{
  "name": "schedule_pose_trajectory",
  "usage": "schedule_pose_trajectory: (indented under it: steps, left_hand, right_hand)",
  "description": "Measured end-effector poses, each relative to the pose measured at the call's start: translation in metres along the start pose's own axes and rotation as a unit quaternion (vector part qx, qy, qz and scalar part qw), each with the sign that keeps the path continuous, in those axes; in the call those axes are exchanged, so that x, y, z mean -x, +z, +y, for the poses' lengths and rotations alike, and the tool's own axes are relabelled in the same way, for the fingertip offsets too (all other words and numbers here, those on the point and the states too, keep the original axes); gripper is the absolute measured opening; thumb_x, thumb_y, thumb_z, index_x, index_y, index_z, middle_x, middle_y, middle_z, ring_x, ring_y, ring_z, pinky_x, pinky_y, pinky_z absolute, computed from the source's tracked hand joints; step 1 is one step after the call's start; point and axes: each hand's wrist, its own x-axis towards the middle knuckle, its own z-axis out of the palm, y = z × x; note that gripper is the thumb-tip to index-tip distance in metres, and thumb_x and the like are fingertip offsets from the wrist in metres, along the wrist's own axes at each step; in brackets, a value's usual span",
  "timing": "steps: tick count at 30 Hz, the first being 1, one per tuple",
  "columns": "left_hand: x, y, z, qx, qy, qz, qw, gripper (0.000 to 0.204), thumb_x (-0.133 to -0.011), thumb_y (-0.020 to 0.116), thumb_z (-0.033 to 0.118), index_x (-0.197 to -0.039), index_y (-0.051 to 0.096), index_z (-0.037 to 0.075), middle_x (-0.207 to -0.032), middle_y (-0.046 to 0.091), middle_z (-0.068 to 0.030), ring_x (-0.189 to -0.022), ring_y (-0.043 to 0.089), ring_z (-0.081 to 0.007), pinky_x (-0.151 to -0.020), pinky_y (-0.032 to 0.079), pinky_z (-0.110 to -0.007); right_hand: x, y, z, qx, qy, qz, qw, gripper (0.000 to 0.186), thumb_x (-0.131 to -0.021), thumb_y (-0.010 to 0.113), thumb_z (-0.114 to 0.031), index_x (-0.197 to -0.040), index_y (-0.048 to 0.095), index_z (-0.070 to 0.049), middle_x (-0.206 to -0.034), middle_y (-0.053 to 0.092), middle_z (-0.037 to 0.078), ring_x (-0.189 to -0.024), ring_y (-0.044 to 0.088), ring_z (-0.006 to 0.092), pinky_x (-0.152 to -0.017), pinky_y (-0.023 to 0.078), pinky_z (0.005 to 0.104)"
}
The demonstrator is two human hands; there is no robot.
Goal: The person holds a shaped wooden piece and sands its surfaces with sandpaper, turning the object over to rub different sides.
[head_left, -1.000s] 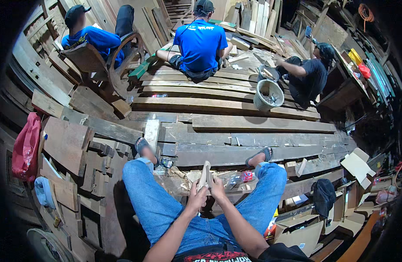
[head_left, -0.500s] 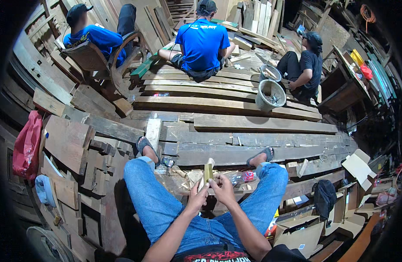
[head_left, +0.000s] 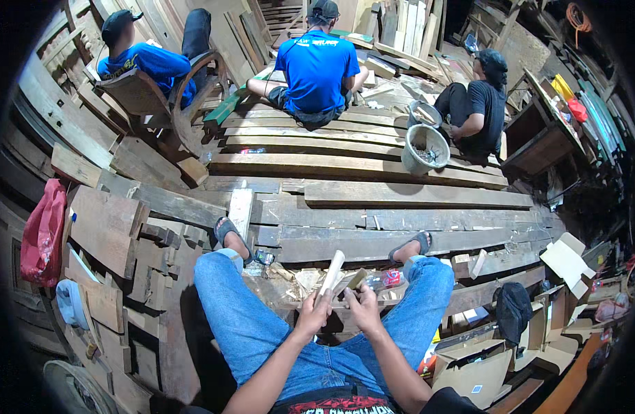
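Between my knees, my left hand is closed round the lower part of a pale wooden stick, which points up and away from me. My right hand pinches a small flat olive-brown piece that looks like folded sandpaper. The piece is tilted and stands a little right of the stick, apart from its upper end. My fingers hide the lower ends of both things.
Wood scraps lie beyond my hands, with a clear bottle with a red label beside them. Long planks cross the floor ahead. Two buckets stand farther off, near three seated people. Cardboard boxes are at my right.
The olive-brown piece has come off the stick and moved right with my right hand. The stick now leans slightly right. My left hand keeps its hold.
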Motion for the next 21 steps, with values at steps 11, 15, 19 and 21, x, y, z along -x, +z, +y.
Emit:
schedule_pose_trajectory:
  steps: [11,15,19,21]
  left_hand:
    - [-0.011,-0.010,-0.024,0.062,-0.019,0.027,0.998,0.037,-0.108,0.043,0.033,-0.115,0.059,0.000,-0.094,0.069,-0.0089,-0.071,0.067,-0.0143,-0.058,0.057,-0.029]
    - [-0.031,-0.021,-0.058,0.006,0.123,0.045,0.991,0.027,-0.107,0.046,0.022,-0.119,0.056,0.000,-0.105,0.067,-0.0104,-0.086,0.069,-0.0160,-0.073,0.058,-0.032]
    - [-0.011,-0.004,-0.021,0.023,0.085,0.040,0.995,0.025,-0.105,0.047,0.017,-0.122,0.053,0.001,-0.107,0.066,-0.0110,-0.087,0.068,-0.0164,-0.077,0.057,-0.032]
    - [-0.010,-0.004,-0.017,0.073,0.054,0.022,0.996,0.021,-0.104,0.049,0.018,-0.118,0.052,0.003,-0.100,0.064,-0.0087,-0.080,0.066,-0.0139,-0.071,0.056,-0.030]
  right_hand:
    - [-0.014,0.010,0.003,0.073,-0.059,0.053,0.994,0.018,-0.097,0.064,-0.013,-0.109,0.065,0.000,-0.088,0.066,0.001,-0.073,0.054,0.0048,-0.065,0.045,0.0246]
    - [-0.018,0.012,0.011,0.058,-0.027,0.050,0.997,0.021,-0.096,0.068,-0.016,-0.110,0.067,-0.001,-0.088,0.066,0.000,-0.078,0.057,0.0051,-0.066,0.047,0.0240]
    - [-0.017,0.006,0.005,0.035,0.049,0.062,0.996,0.021,-0.096,0.069,-0.018,-0.110,0.068,-0.002,-0.088,0.067,0.000,-0.076,0.058,0.0051,-0.062,0.047,0.0224]
    - [-0.016,0.009,0.000,0.016,0.062,0.072,0.995,0.023,-0.095,0.068,-0.018,-0.109,0.069,0.001,-0.092,0.070,0.005,-0.083,0.062,0.0125,-0.078,0.050,0.0297]
